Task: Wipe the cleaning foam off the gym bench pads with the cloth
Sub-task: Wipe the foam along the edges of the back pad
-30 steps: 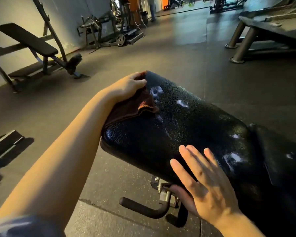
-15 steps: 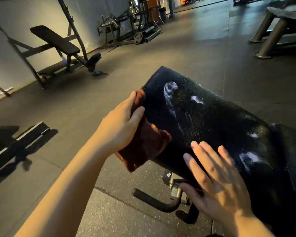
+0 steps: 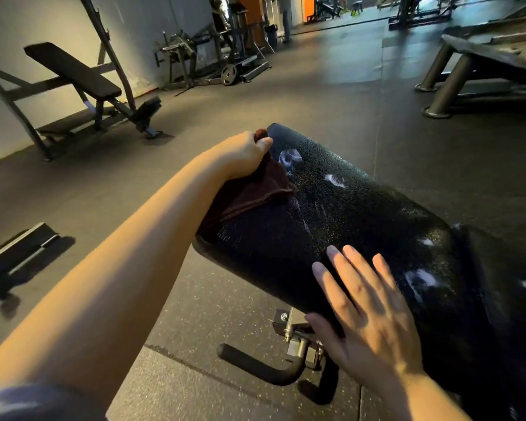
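I have my left hand [image 3: 243, 154] at the far left corner of the bench pad [image 3: 340, 226], fingers and thumb curled round a bunched dark red cloth [image 3: 255, 189], which drapes from my grip down over the pad's left edge and lies on the black surface; I hold it wadded like this, I judge, so a thick fold meets the foam and not my skin. My right hand [image 3: 368, 317] lies flat on the near side of the pad, fingers straight and slightly spread, thumb hooked under the lower edge, most likely to steady the bench against the push of the wipe. White foam is plain to see: a patch [image 3: 290, 158] just right of the cloth, a smaller smear [image 3: 334, 180] beyond it, and more streaks [image 3: 422, 278] near the seam to the second pad [image 3: 504, 284] on the right, just past my right fingertips. So the job looks barely begun; the cloth needs to sweep rightward across the top. Below the pad a bare bracket and a padded handle [image 3: 255, 366] stick out, well clear of the cloth. Another bench [image 3: 73, 71] stands by the left wall
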Demonstrator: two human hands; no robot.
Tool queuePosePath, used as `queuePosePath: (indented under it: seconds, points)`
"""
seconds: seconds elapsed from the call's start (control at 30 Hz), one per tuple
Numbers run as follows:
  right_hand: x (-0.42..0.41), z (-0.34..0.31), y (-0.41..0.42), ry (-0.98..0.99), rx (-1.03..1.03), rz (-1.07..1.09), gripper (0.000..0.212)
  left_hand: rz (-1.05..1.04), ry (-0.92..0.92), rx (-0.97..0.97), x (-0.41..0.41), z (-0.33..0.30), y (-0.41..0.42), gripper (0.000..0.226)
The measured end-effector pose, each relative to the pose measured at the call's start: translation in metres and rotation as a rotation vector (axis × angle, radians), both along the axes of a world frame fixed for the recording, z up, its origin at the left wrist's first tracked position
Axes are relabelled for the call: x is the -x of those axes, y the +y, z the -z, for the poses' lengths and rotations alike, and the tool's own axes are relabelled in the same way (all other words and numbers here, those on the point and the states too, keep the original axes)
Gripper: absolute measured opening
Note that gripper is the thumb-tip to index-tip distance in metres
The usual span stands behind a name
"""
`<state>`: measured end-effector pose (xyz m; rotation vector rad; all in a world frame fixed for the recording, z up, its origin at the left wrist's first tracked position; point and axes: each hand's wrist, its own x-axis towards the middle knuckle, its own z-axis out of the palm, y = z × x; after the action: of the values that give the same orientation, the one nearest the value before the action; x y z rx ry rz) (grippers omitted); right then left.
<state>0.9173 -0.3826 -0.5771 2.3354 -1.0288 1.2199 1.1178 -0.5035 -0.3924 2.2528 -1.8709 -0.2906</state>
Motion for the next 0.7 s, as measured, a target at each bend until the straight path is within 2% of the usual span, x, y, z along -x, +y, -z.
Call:
queuePosePath:
  seconds: [0.13,0.3,0.5,0.7]
  points:
    - [0.001,0.005,0.01,-0.023,-0.017,-0.047,0.058,0.071,0.059,0.017,-0.004,0.006,0.036,0.047]
    - [0.001,0.003,0.012,-0.075,-0.074,-0.096,0.06,0.153,0.017,0.05,-0.008,0.014,0.112,0.059]
    - [0.002,0.003,0.013,-0.142,-0.153,-0.142,0.06,0.136,-0.297,0.149,0.008,0.028,0.152,0.058]
    - [-0.002,-0.016,0.004,-0.307,-0.183,-0.059,0.056,0.094,-0.569,0.17,0.027,0.03,0.095,0.056]
